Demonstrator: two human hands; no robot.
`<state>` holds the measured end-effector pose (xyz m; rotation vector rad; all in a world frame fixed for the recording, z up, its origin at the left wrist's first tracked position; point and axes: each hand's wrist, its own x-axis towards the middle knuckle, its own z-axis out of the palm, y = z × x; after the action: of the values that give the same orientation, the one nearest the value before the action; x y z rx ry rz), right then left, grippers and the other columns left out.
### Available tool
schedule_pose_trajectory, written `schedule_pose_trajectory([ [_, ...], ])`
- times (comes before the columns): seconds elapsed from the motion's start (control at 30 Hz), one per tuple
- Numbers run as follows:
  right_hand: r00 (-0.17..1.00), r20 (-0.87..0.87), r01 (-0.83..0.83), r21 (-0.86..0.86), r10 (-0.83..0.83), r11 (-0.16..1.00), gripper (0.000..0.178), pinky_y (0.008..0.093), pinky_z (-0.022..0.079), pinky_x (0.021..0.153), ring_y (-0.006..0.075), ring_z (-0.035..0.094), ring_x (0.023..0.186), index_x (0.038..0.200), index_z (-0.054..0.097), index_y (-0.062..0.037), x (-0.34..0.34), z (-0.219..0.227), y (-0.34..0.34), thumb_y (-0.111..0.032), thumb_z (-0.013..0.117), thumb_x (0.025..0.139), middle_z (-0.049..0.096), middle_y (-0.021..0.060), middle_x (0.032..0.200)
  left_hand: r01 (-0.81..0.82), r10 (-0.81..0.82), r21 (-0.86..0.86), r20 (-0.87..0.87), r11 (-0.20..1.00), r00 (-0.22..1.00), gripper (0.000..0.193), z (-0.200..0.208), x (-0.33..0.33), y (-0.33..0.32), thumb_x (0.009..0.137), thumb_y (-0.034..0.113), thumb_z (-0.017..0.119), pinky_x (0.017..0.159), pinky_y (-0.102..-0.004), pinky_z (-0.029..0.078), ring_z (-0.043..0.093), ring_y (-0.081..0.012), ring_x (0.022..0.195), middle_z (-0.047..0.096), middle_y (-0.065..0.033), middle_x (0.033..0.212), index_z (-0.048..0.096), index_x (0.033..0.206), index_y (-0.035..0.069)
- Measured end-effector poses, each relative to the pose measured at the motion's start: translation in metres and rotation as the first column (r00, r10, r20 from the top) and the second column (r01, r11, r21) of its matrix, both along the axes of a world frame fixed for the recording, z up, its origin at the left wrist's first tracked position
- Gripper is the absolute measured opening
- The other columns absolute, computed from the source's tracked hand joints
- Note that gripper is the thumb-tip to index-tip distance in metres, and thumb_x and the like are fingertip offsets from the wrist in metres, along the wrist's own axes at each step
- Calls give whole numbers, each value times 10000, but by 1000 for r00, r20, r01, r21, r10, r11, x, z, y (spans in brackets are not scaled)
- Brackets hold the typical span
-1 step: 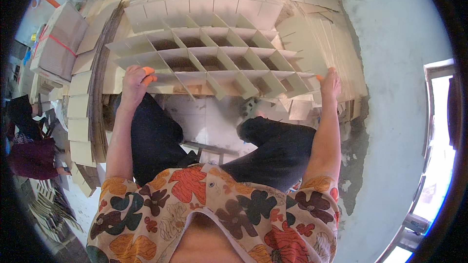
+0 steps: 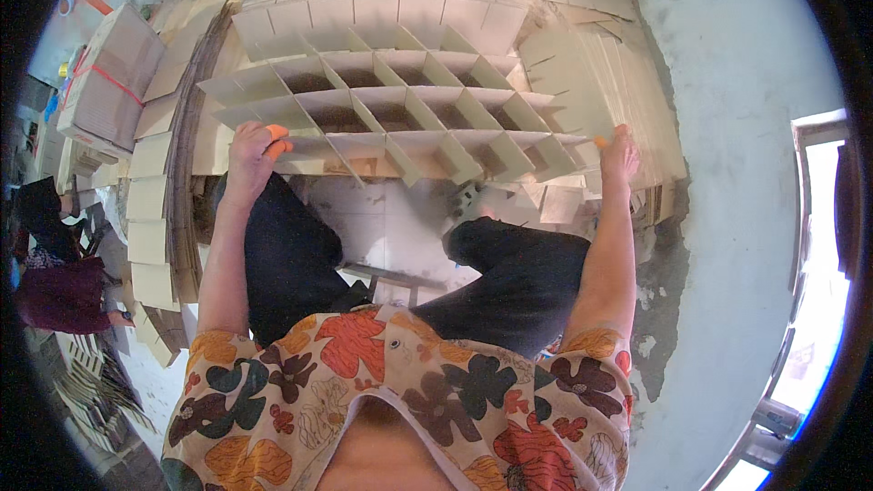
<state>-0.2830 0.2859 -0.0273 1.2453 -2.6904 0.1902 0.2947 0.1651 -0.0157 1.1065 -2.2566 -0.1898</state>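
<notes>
A cardboard divider grid (image 2: 391, 109) of interlocked strips stands open in front of me, its cells spread into slanted diamonds. My left hand (image 2: 255, 156) pinches the left end of its nearest strip, with orange coverings on the fingertips. At the strip's other end, my right hand (image 2: 619, 156) grips the right tip between thumb and fingers, an orange covering showing on one fingertip. Both arms reach forward, one at each side of the grid. Slotted cardboard strips (image 2: 596, 73) lie stacked just beyond my right hand.
Rows of cardboard strips (image 2: 382, 14) stand behind the grid. A long stack of cardboard pieces (image 2: 152, 227) runs down the left, beside a carton (image 2: 111, 82) with red string. A pale wall (image 2: 727, 173) bounds the right. Another person (image 2: 64, 295) is at far left.
My right hand has shifted very slightly to the right with the strip's end. My left hand stays where it was.
</notes>
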Motion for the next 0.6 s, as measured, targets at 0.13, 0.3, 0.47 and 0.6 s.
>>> schedule_pose_trajectory([
  [0.13,981,-193,-91,-315,30,945,354,473,466,640,394,611,753,1059,488,-48,-12,10,4,-274,631,828,630,197,813,36,-37,-42,-31,998,999,203,-2,-4,0,644,89,719,709,-362,420,540,-268,752,591,-82,742,645,830,59],
  [0.3,964,-199,-252,-481,175,839,338,451,461,580,395,610,667,1208,448,-73,75,89,-9,-149,543,893,636,216,829,-31,31,-50,-10,998,999,292,8,0,11,650,168,742,743,-356,407,556,-257,794,612,-77,791,642,904,65],
  [0.47,866,22,-372,-639,500,673,538,378,479,575,312,629,641,1349,398,-95,223,143,-23,-107,609,854,642,205,853,-141,144,-156,9,978,990,343,14,31,14,674,202,743,790,-354,407,577,-241,865,643,-69,869,634,968,63],
  [0.6,605,80,-577,-642,792,505,566,361,482,577,269,633,641,1348,405,-77,307,133,-39,-125,640,835,636,200,801,-184,177,-84,-84,979,981,301,8,52,8,702,191,728,763,-363,436,584,-242,865,641,-78,868,629,955,63],
])
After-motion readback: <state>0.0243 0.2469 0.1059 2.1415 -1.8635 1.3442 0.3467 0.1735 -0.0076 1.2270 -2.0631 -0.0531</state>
